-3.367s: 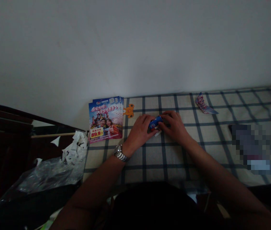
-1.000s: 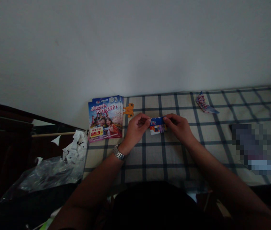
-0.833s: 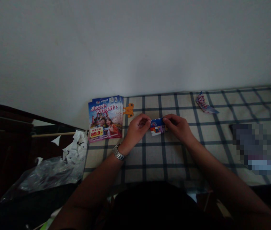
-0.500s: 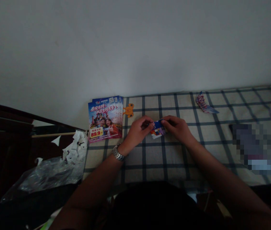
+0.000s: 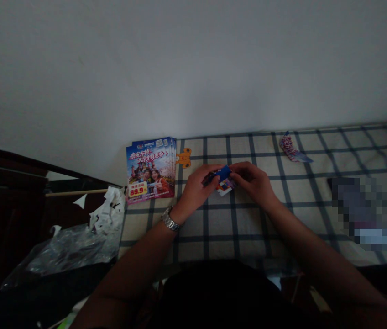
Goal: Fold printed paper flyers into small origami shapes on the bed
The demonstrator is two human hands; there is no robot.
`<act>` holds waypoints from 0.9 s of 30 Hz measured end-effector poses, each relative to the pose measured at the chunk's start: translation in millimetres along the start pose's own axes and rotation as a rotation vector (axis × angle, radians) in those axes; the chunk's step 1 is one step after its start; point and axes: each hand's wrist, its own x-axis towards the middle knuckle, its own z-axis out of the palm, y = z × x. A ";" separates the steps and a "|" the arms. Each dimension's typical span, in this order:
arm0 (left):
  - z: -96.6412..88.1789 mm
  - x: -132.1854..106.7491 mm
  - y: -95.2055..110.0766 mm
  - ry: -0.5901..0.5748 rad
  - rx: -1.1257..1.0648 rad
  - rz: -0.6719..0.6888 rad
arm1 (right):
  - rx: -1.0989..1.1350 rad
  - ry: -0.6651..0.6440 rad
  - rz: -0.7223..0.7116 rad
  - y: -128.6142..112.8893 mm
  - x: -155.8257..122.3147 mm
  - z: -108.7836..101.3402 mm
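A small piece of folded printed paper [image 5: 225, 182], blue at the top with a colourful print and a white lower edge, is held between both hands above the checked cloth. My left hand [image 5: 200, 183] pinches its left side between thumb and fingers, with a metal watch on that wrist. On the right edge of the paper, my right hand [image 5: 253, 180] grips with thumb and forefinger. Left of the hands lies a stack of flyers [image 5: 150, 171] with a blue and pink print. An orange cartoon-shaped piece [image 5: 184, 158] sits beside the stack.
A checked cloth [image 5: 193, 237] covers the table against a pale wall [image 5: 193, 68]. A folded printed paper [image 5: 292, 148] lies at the back right, and a blurred dark object [image 5: 358, 205] at the right. Torn white paper [image 5: 109, 210] and clear plastic [image 5: 66, 249] lie at lower left.
The blue upper part of the paper has tilted and now shows more as a raised flap. Both hands have shifted slightly and their fingers have changed position on it.
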 end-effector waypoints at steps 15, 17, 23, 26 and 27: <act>-1.5 0.5 0.4 0.029 0.050 0.050 | -0.058 -0.025 -0.036 5.5 -0.8 -0.5; -0.9 -0.3 -0.7 0.028 0.046 0.030 | -0.055 -0.026 -0.034 5.4 -1.0 -0.5; 2.7 -2.7 -1.7 0.026 -0.081 -0.054 | -0.054 -0.052 -0.048 0.8 -2.1 -0.6; 2.5 -2.2 0.9 0.032 -0.076 -0.042 | -0.065 -0.050 -0.055 -1.4 -2.4 -0.8; 2.2 -2.0 1.8 0.034 -0.054 -0.034 | -0.068 -0.048 -0.057 -1.9 -2.5 -0.7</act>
